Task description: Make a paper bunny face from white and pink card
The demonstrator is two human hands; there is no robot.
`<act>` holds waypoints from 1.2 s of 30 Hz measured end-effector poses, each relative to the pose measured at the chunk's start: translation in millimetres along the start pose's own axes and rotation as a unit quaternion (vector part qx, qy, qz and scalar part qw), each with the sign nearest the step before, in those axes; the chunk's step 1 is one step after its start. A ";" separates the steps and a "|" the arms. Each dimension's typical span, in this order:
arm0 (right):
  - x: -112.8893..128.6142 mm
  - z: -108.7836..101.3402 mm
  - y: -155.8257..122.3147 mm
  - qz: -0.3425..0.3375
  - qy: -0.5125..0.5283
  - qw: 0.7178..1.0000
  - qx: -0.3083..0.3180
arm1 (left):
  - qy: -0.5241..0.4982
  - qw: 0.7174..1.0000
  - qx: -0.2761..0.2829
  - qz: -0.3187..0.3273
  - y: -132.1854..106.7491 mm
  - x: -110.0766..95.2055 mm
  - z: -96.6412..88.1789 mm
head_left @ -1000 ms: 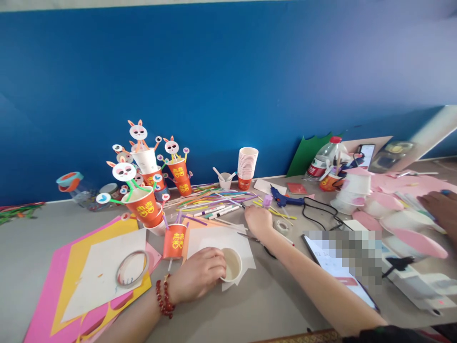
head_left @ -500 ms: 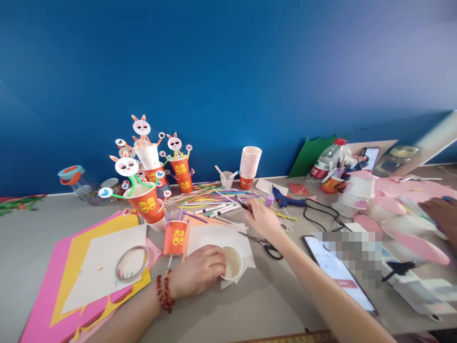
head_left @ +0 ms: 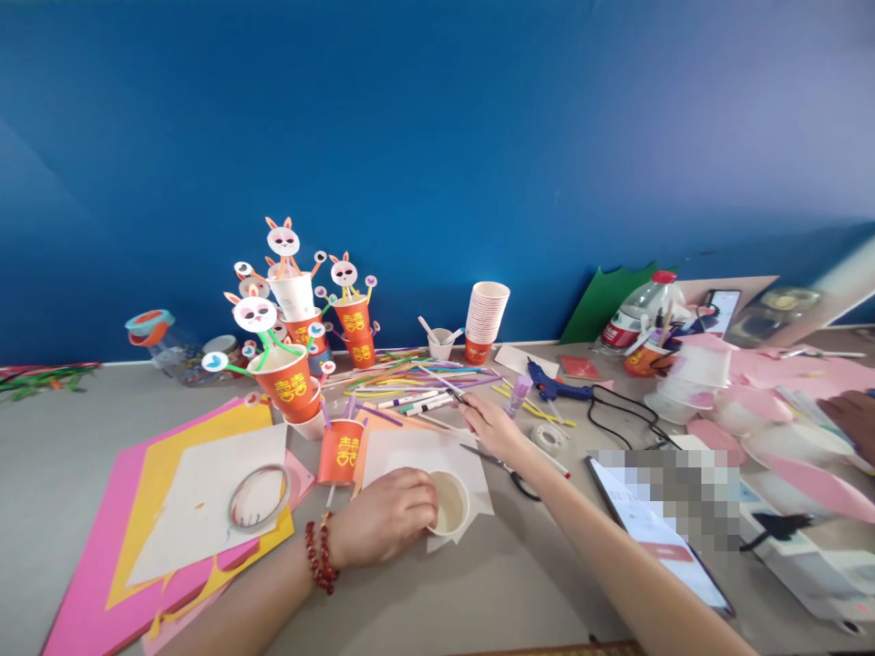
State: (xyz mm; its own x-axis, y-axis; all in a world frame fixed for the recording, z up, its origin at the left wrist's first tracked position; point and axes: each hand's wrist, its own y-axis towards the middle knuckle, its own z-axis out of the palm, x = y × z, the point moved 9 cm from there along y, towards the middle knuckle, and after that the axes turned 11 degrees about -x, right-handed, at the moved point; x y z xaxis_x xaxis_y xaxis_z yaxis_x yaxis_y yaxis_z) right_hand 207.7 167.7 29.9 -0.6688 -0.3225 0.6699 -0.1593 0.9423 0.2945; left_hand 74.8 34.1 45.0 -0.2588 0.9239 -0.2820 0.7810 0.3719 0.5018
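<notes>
My left hand (head_left: 386, 519), with a red bead bracelet on the wrist, is wrapped round a white paper cup (head_left: 449, 504) that stands on a white sheet of paper (head_left: 416, 451). My right hand (head_left: 488, 424) reaches forward over the table and pinches a thin pen (head_left: 444, 384) lifted from the pile of coloured pens and straws (head_left: 410, 378). Scissors (head_left: 502, 466) lie just under my right wrist.
Bunny-decorated orange cups (head_left: 291, 351) stand at left, a stack of cups (head_left: 487, 319) at the back. A tape ring (head_left: 258, 497) lies on white, yellow and pink sheets. A blue glue gun (head_left: 555, 387), phone (head_left: 660, 538), bottle (head_left: 633, 314) and pink cut-outs sit right. Another person's hand (head_left: 854, 419) is at far right.
My right hand has moved left from the small tape roll to the pen pile and picked up a pen. My left hand stays on the cup.
</notes>
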 end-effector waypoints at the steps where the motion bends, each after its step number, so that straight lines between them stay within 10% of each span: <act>1: 0.2 -0.3 0.3 0.000 -0.006 1.000 0.000 | -0.001 1.000 0.001 0.001 0.1 -0.2 -0.1; 22: -5.9 -33.8 -9.3 0.071 -0.318 0.945 0.032 | 0.002 1.000 -0.008 0.008 2.7 -3.6 -4.2; 27: 4.9 -43.2 -43.3 0.079 0.088 0.989 0.090 | -0.012 1.000 0.006 0.006 1.9 -3.0 -3.6; 33: 9.1 -37.1 -104.9 0.156 0.501 0.842 0.124 | -0.007 1.000 0.017 0.006 -0.2 -1.8 -2.4; 36: 13.5 -25.9 -131.5 0.123 0.477 0.862 0.120 | -0.011 1.000 0.019 0.008 0.9 -2.4 -2.3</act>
State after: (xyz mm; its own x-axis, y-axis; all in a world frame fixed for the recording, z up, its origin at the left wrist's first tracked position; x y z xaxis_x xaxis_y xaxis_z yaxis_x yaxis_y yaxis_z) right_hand 238.4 37.1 17.8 0.1790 0.0702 0.9813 -0.3193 0.9476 -0.0096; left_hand 74.8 32.4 48.0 -0.2342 0.9271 -0.2925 0.8058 0.3534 0.4751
